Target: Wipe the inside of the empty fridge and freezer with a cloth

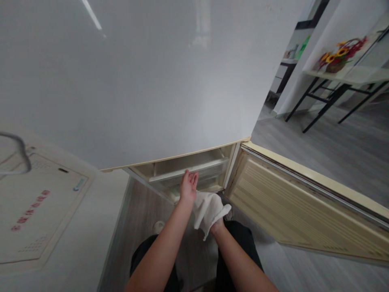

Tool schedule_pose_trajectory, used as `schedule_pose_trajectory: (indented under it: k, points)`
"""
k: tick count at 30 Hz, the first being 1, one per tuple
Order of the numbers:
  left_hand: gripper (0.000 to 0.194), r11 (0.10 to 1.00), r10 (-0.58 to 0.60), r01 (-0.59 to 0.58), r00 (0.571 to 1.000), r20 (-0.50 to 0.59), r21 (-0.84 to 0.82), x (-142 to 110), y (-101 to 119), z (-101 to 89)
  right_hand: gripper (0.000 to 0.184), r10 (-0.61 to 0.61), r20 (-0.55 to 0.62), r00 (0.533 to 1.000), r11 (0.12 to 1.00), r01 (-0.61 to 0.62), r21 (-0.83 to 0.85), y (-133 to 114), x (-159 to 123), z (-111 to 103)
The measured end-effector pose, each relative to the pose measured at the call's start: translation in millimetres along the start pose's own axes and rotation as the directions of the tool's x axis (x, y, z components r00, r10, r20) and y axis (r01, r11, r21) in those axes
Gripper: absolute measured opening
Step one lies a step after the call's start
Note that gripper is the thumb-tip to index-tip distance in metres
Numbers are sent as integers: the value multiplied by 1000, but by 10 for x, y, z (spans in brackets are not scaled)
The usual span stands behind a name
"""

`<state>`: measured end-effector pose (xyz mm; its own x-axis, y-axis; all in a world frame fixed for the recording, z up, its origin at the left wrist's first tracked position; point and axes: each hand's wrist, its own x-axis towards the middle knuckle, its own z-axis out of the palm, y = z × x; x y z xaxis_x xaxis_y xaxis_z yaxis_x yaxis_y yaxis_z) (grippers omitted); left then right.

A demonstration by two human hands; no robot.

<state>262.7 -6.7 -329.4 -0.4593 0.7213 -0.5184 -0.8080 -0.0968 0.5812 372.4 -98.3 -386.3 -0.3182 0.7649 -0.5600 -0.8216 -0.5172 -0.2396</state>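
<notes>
My left hand (189, 186) reaches to the front rim of a clear-fronted drawer (215, 163) low in a white fridge compartment. Its fingers are bent and close on that rim, partly hidden from this angle. A crumpled white cloth (208, 207) hangs over my right hand (216, 225), which grips it just in front of the opening, to the right of my left wrist. The cloth covers most of the right fingers. The yellowed compartment door (279, 198) stands swung wide to the right.
Above the compartment is a glossy white upper door (170, 81). At left stands a white panel with red lettering (30, 211). Grey wood-look floor (276, 138) extends right, towards a table (349, 77) with black legs and a flower basket (337, 61). My knees flank the cloth.
</notes>
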Motion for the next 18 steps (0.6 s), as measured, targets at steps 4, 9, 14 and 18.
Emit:
schedule_pose_trajectory:
  k: [4,9,14,18]
  points:
    - [9,1000,-6,7,1000,-18,27,-327,-146,-311,83,-19,5,1000,1000,19,-2,9,4,14]
    - [11,998,7,-6,1000,-13,70,-588,-320,-567,82,-46,-20,999,999,46,14,44,81,-78]
    - [22,992,25,-32,998,56,122,-616,-421,-757,56,4,-105,994,1000,0,30,56,134,-146]
    - [34,983,-21,-7,989,148,185,-598,-424,-912,56,-30,-99,995,998,35,46,79,163,-188]
